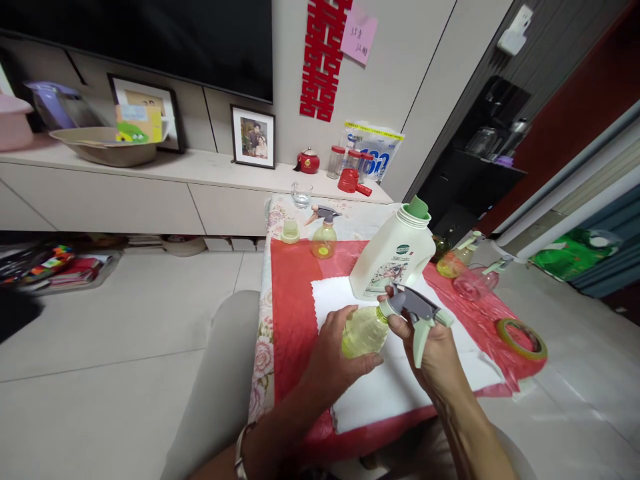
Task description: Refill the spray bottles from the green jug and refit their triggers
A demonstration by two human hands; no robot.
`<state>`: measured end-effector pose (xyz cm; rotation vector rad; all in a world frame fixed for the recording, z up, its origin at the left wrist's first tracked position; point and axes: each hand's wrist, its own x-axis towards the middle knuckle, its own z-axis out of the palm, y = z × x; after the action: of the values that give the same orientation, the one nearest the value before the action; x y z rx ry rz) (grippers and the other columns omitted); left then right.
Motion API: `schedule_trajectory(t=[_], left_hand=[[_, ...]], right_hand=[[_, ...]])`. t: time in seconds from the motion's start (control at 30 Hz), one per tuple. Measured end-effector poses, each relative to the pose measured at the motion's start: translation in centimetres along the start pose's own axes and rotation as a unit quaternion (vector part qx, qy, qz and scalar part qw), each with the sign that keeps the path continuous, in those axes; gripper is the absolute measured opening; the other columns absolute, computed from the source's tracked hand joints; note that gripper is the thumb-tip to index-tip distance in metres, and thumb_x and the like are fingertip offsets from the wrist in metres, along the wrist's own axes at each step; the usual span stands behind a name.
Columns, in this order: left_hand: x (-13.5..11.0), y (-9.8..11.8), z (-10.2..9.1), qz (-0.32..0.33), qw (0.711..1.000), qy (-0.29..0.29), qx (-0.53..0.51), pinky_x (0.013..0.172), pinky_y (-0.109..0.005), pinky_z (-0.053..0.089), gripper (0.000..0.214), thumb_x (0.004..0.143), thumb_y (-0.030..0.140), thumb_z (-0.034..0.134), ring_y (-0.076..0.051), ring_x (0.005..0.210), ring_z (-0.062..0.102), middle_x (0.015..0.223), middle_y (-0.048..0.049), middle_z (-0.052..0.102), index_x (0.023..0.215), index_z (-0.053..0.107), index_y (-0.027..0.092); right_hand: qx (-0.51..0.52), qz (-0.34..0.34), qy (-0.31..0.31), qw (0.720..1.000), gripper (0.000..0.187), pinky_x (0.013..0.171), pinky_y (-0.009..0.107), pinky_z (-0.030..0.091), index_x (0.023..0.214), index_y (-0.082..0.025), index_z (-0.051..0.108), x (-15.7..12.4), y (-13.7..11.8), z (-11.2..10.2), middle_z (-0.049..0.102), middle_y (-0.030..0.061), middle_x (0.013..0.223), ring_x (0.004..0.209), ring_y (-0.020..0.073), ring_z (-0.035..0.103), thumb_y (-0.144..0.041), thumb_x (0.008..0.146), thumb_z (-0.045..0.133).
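My left hand (336, 357) is closed around the body of a clear yellow-green spray bottle (365, 331), which is tilted with its neck to the right. At that neck, my right hand (434, 343) grips the grey and pale green trigger sprayer head (414, 308). Whether the head is fully screwed on I cannot tell. Just behind stands a large cream detergent bottle (395, 250), its mouth uncapped and a green spout showing. A white cloth (380, 393) lies under the bottles and my hands.
On the red sheet (295, 300) stand another spray bottle (324, 241) and a pale green cap (290, 231). A glass mug (301, 195) is at the back. To the right are several spray bottles (475, 281) and a tape roll (521, 339). A cabinet (220, 175) lies beyond.
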<state>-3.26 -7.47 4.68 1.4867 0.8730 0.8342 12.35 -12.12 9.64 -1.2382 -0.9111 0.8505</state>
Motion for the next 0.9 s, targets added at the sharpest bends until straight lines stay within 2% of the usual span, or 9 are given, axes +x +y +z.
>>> schedule_trajectory(t=[0.17, 0.3, 0.37, 0.5, 0.6, 0.7, 0.8, 0.9], left_hand=[[-0.1, -0.1, 0.2, 0.007, 1.000, 0.001, 0.028, 0.103, -0.049, 0.046, 0.076, 0.065, 0.030, 0.083, -0.032, 0.119, 0.056, 0.128, -0.0094, 0.058, 0.134, 0.050, 0.025], [-0.2, 0.2, 0.6, 0.011, 0.997, 0.014, 0.079, 0.102, -0.048, 0.046, 0.079, 0.064, 0.027, 0.083, -0.033, 0.118, 0.055, 0.124, -0.0088, 0.059, 0.135, 0.051, 0.025], [-0.2, 0.4, 0.8, 0.015, 0.994, 0.030, 0.101, 0.101, -0.049, 0.046, 0.078, 0.062, 0.026, 0.084, -0.033, 0.116, 0.056, 0.120, -0.0081, 0.060, 0.134, 0.052, 0.026], [-0.3, 0.7, 1.2, 0.017, 0.993, 0.038, 0.114, 0.102, -0.051, 0.046, 0.077, 0.062, 0.027, 0.083, -0.034, 0.117, 0.056, 0.121, -0.0086, 0.060, 0.133, 0.053, 0.026], [-0.3, 0.8, 1.2, 0.010, 0.994, 0.031, 0.101, 0.101, -0.050, 0.047, 0.072, 0.065, 0.027, 0.081, -0.033, 0.117, 0.057, 0.122, -0.0088, 0.061, 0.131, 0.054, 0.026], [-0.3, 0.9, 1.2, 0.000, 0.996, 0.019, 0.086, 0.099, -0.048, 0.048, 0.067, 0.067, 0.029, 0.079, -0.033, 0.115, 0.058, 0.119, -0.0100, 0.061, 0.128, 0.054, 0.023], [-0.3, 0.8, 1.2, -0.001, 0.997, 0.006, 0.077, 0.101, -0.045, 0.047, 0.068, 0.068, 0.033, 0.078, -0.030, 0.116, 0.057, 0.121, -0.0098, 0.060, 0.130, 0.052, 0.022], [-0.3, 0.5, 1.3, -0.005, 0.996, 0.007, 0.090, 0.103, -0.044, 0.046, 0.070, 0.070, 0.032, 0.077, -0.029, 0.119, 0.056, 0.124, -0.0084, 0.059, 0.133, 0.049, 0.024]], right_hand=[[0.020, 0.009, 0.012, 1.000, 0.040, 0.103, 0.046, 0.047, 0.109, -0.025, 0.071, -0.1, 0.5, 0.2, 0.073, 0.0054, 0.104, 0.115, 0.0254, 0.061, -0.032, 0.071, 0.083], [0.032, 0.011, 0.044, 0.998, 0.040, 0.086, 0.034, 0.052, 0.101, -0.024, 0.071, 0.0, 1.1, 0.3, 0.071, 0.0012, 0.094, 0.090, 0.0181, 0.064, -0.028, 0.064, 0.087], [0.043, 0.004, 0.066, 0.997, 0.040, 0.081, 0.030, 0.051, 0.098, -0.025, 0.070, 0.0, 1.6, 0.6, 0.069, -0.0009, 0.092, 0.084, 0.0158, 0.062, -0.028, 0.063, 0.088], [0.037, -0.011, 0.070, 0.997, 0.036, 0.087, 0.032, 0.050, 0.105, -0.025, 0.068, -0.3, 2.0, 1.3, 0.070, 0.0016, 0.106, 0.099, 0.0197, 0.062, -0.033, 0.073, 0.083], [0.055, -0.001, 0.031, 0.998, 0.035, 0.093, 0.035, 0.049, 0.114, -0.027, 0.067, -0.5, 1.7, 1.7, 0.068, 0.0030, 0.117, 0.107, 0.0213, 0.061, -0.037, 0.081, 0.075], [0.118, 0.000, -0.003, 0.993, 0.033, 0.096, 0.040, 0.048, 0.112, -0.027, 0.068, -0.5, 1.6, 1.9, 0.068, 0.0047, 0.119, 0.109, 0.0236, 0.062, -0.042, 0.084, 0.070], [0.157, 0.013, 0.032, 0.987, 0.027, 0.096, 0.041, 0.047, 0.098, -0.025, 0.070, -0.2, 2.0, 2.1, 0.071, 0.0050, 0.108, 0.105, 0.0240, 0.064, -0.040, 0.077, 0.076], [0.184, 0.026, 0.082, 0.979, 0.034, 0.087, 0.036, 0.049, 0.094, -0.024, 0.070, 0.1, 2.7, 2.4, 0.071, 0.0024, 0.095, 0.088, 0.0191, 0.064, -0.034, 0.065, 0.086]])
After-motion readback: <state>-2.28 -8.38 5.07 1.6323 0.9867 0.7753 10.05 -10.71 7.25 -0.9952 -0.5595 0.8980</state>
